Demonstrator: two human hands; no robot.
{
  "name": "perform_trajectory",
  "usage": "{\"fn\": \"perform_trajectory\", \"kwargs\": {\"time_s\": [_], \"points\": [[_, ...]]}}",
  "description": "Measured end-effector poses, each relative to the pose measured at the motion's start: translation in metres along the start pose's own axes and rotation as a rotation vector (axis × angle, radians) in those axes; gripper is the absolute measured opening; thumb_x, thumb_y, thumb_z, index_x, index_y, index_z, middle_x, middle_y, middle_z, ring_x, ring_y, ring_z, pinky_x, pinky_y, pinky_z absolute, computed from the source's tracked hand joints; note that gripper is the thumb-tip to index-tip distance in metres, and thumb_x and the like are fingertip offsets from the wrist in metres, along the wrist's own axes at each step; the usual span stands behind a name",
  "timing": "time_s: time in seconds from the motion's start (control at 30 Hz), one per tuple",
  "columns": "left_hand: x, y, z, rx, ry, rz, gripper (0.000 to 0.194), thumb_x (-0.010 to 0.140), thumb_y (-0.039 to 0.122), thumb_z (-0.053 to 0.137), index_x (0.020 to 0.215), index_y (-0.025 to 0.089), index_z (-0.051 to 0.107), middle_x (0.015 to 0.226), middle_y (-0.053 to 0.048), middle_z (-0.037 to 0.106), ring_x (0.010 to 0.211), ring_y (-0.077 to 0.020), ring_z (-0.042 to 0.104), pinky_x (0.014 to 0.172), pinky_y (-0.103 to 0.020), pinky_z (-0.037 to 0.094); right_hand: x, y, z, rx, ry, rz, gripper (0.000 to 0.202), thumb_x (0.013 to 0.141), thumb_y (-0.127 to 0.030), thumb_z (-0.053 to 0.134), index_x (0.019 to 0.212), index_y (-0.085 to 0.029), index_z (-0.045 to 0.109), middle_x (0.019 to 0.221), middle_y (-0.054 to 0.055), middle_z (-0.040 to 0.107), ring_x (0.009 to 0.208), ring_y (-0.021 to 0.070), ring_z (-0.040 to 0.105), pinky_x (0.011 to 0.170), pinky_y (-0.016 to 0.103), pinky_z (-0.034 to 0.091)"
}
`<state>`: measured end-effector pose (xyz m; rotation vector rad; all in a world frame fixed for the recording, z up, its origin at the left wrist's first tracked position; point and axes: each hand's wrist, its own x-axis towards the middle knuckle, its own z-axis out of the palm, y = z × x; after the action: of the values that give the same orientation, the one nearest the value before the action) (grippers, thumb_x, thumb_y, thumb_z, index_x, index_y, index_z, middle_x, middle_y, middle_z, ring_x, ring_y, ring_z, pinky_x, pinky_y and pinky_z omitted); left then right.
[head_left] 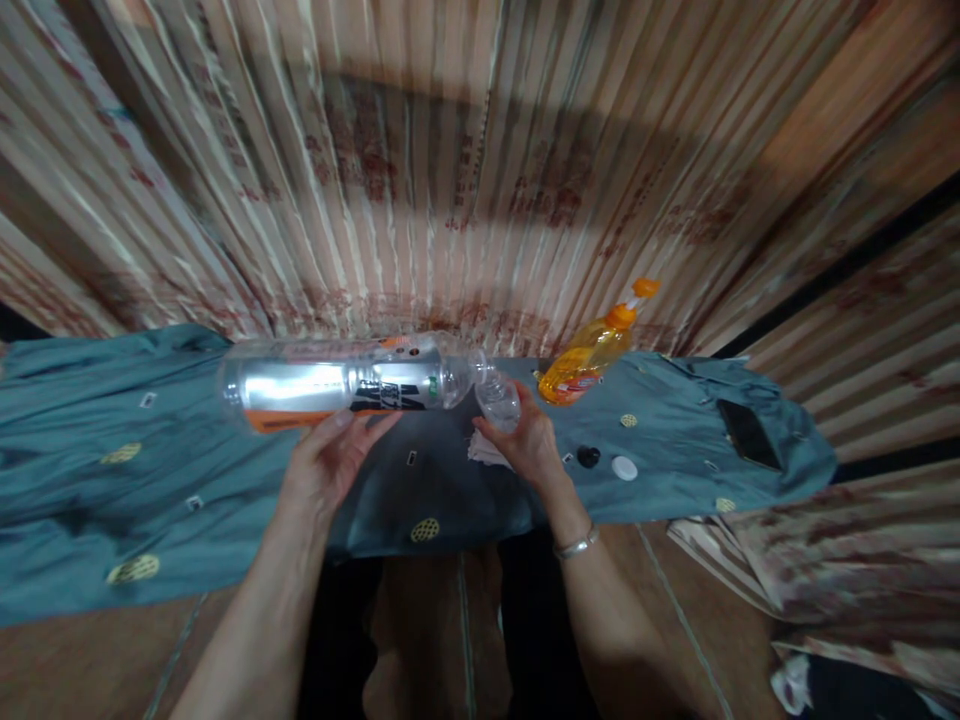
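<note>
A large clear plastic bottle [322, 385] with a silver, orange and black label lies sideways above the cloth, its neck pointing right. My left hand [330, 460] supports it from below, with the thumb and fingers against its lower side. At the bottle's mouth, my right hand [529, 435] is closed around a small clear plastic container [499, 398]. The two mouths meet or nearly meet; blur hides the exact contact. Under my right hand lies a whitish folded cloth or tissue [487, 450]. To the right stands a pump bottle of orange liquid [585, 362], seen tilted.
A teal patterned cloth [247, 510] covers the narrow table. Right of my right hand lie a black cap [588, 457] and a white round lid [624, 468]. Farther right is a dark phone [750, 435]. A pleated, printed curtain [420, 200] hangs directly behind the table.
</note>
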<state>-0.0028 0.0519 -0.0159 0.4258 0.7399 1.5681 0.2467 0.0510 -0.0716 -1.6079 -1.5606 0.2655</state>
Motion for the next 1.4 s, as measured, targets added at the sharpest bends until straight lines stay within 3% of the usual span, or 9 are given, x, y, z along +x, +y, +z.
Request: {"fn": "perform_trajectory", "kwargs": {"time_s": [0.2, 0.37, 0.67, 0.8, 0.97, 1.23, 1.4], "points": [[-0.001, 0.003, 0.0, -0.02, -0.021, 0.022, 0.047, 0.048, 0.009, 0.088, 0.09, 0.027, 0.076, 0.098, -0.002, 0.085, 0.105, -0.0374, 0.08, 0.105, -0.065, 0.06, -0.001, -0.001, 0.0, 0.004, -0.01, -0.022, 0.074, 0.078, -0.036, 0.089, 0.141, -0.014, 0.058, 0.129, 0.02, 0.078, 0.118, 0.0371, 0.077, 0.101, 0.048, 0.061], [-0.002, 0.003, 0.0, -0.032, -0.009, 0.026, 0.048, 0.05, 0.006, 0.084, 0.092, 0.028, 0.076, 0.095, -0.001, 0.084, 0.108, -0.0385, 0.079, 0.108, -0.067, 0.057, -0.001, 0.0, -0.001, 0.024, -0.015, -0.033, 0.076, 0.077, -0.04, 0.09, 0.142, -0.016, 0.059, 0.13, 0.018, 0.078, 0.119, 0.0362, 0.076, 0.102, 0.047, 0.061], [-0.001, 0.004, -0.005, -0.038, -0.028, 0.004, 0.04, 0.053, 0.005, 0.084, 0.084, 0.027, 0.074, 0.076, 0.002, 0.08, 0.094, -0.0331, 0.082, 0.109, -0.066, 0.056, -0.003, 0.0, -0.007, 0.041, -0.069, 0.008, 0.082, 0.075, -0.044, 0.091, 0.145, -0.019, 0.055, 0.133, 0.017, 0.076, 0.122, 0.0365, 0.074, 0.104, 0.05, 0.059], [-0.002, 0.004, -0.004, -0.024, -0.041, 0.003, 0.04, 0.051, 0.007, 0.086, 0.084, 0.026, 0.074, 0.084, 0.0, 0.083, 0.099, -0.0347, 0.081, 0.107, -0.067, 0.057, -0.003, 0.001, -0.009, 0.033, -0.076, 0.004, 0.082, 0.076, -0.04, 0.09, 0.146, -0.019, 0.054, 0.137, 0.017, 0.074, 0.124, 0.036, 0.074, 0.106, 0.05, 0.059], [-0.004, 0.002, -0.001, -0.016, 0.009, 0.002, 0.039, 0.05, 0.007, 0.084, 0.083, 0.025, 0.073, 0.084, -0.001, 0.083, 0.105, -0.0407, 0.079, 0.108, -0.077, 0.051, -0.004, 0.003, -0.01, 0.034, -0.064, -0.004, 0.085, 0.077, -0.042, 0.089, 0.15, -0.02, 0.05, 0.139, 0.017, 0.073, 0.124, 0.0351, 0.073, 0.105, 0.05, 0.059], [-0.004, 0.002, -0.001, 0.002, -0.005, 0.0, 0.042, 0.053, 0.007, 0.084, 0.089, 0.027, 0.076, 0.097, -0.001, 0.085, 0.108, -0.0384, 0.079, 0.105, -0.071, 0.057, -0.003, 0.002, -0.012, 0.064, -0.076, 0.018, 0.075, 0.077, -0.042, 0.088, 0.141, -0.021, 0.056, 0.13, 0.014, 0.077, 0.117, 0.0342, 0.076, 0.1, 0.048, 0.062], [-0.003, 0.002, -0.002, -0.011, -0.006, 0.015, 0.042, 0.048, 0.008, 0.088, 0.083, 0.027, 0.075, 0.085, 0.001, 0.083, 0.107, -0.0384, 0.079, 0.108, -0.073, 0.055, -0.003, 0.001, -0.013, 0.058, -0.077, -0.002, 0.077, 0.076, -0.041, 0.088, 0.142, -0.017, 0.056, 0.137, 0.017, 0.074, 0.124, 0.0343, 0.073, 0.106, 0.049, 0.059]]}}
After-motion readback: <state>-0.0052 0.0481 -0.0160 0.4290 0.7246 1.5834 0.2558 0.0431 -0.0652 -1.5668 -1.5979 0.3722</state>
